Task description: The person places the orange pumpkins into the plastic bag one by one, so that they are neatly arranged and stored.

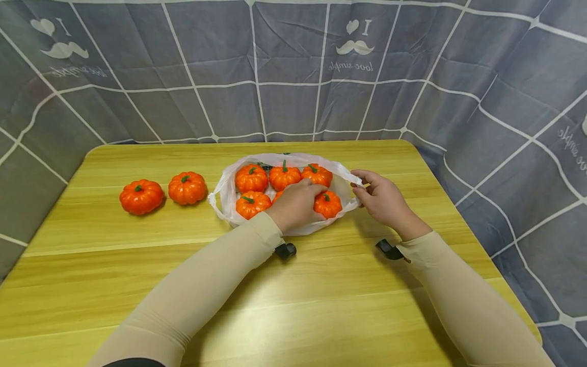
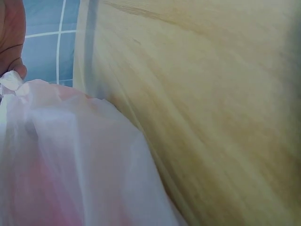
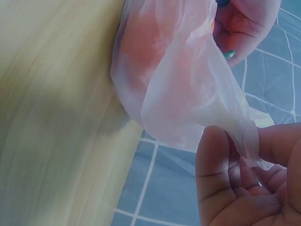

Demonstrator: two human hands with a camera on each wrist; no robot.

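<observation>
A white plastic bag (image 1: 302,229) lies with its mouth spread, holding several small orange pumpkins, among them one at the back left (image 1: 251,178) and one at the front left (image 1: 253,205). My left hand (image 1: 298,204) reaches into the mouth, thumb and fingers around the front right pumpkin (image 1: 328,205); it partly covers another pumpkin behind it. At the bag's right edge my right hand (image 1: 382,199) pinches the plastic between thumb and fingers. The right wrist view shows this pinched plastic (image 3: 251,146) close up. In the left wrist view the bag's side (image 2: 94,155) fills the lower left.
Two more pumpkins, one nearer the bag (image 1: 187,188) and one farther left (image 1: 141,197), stand outside on the wooden table (image 1: 321,306). A grey curtain (image 1: 220,61) with white lines hangs behind and at both sides. Small black cameras sit at both wrists.
</observation>
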